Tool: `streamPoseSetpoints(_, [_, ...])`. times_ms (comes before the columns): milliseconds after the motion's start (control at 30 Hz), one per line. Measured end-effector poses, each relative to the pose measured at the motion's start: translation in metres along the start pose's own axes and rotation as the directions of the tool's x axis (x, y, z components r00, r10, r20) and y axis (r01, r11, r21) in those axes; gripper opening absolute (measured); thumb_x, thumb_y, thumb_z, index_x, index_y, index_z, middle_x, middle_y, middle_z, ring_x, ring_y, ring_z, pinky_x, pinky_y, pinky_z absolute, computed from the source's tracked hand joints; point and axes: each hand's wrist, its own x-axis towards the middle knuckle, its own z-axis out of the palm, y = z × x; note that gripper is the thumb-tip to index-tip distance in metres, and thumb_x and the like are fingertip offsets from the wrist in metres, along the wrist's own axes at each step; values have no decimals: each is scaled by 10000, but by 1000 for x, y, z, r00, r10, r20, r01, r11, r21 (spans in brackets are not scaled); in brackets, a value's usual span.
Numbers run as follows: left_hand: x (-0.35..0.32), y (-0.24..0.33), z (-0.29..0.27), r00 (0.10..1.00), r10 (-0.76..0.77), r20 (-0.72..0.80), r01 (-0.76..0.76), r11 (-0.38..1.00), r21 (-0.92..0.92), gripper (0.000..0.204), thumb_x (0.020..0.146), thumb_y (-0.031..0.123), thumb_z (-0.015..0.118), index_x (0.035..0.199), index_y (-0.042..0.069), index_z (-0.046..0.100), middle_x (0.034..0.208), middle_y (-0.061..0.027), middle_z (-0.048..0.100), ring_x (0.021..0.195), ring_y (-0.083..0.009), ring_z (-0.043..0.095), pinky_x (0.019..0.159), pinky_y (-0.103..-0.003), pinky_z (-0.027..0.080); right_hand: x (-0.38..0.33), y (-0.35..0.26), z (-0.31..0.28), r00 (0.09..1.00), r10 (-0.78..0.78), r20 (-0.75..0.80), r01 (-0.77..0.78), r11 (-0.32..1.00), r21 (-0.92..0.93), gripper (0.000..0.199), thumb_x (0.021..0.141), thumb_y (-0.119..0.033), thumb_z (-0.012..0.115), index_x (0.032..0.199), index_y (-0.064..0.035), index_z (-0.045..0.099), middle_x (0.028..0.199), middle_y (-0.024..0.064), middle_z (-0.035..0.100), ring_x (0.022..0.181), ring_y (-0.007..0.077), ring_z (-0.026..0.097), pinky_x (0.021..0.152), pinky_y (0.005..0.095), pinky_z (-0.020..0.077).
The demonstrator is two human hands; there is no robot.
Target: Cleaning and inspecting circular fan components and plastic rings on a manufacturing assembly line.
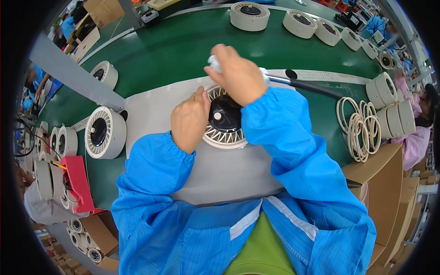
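Observation:
A round cream fan unit (229, 140) lies on the grey mat, its slatted grille and glossy black centre facing up. My left hand (189, 120) is closed at the left rim of the unit, its thumb and forefinger pressed together. Whatever they pinch is hidden. Above the far right part of the unit, my right hand (240, 78) is curled around a white object (214, 63), mostly covered by the fingers. A metal rod with a black sleeve (314, 88) runs rightward from behind my right wrist. I cannot tell whether it joins the white object.
The grey mat (201, 174) lies on a green bench. Several similar units, including one (105, 133) at left and another (250, 17) behind, stand around. A coiled cream cord (360, 130) and cardboard box (382, 183) are at right; a red holder (77, 183) at left.

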Motion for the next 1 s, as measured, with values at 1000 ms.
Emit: streamPoseSetpoints(1000, [-33, 21, -3, 867, 462, 189, -451, 887, -99, 649, 585, 229, 730, 1185, 209, 483, 1282, -101, 395, 1191, -372, 322, 944, -493, 282, -102, 182, -79, 766, 570, -298, -641, 715, -279, 419, 739, -285, 627, 1118, -143, 520, 1129, 148, 491, 1018, 321, 481, 815, 444, 419])
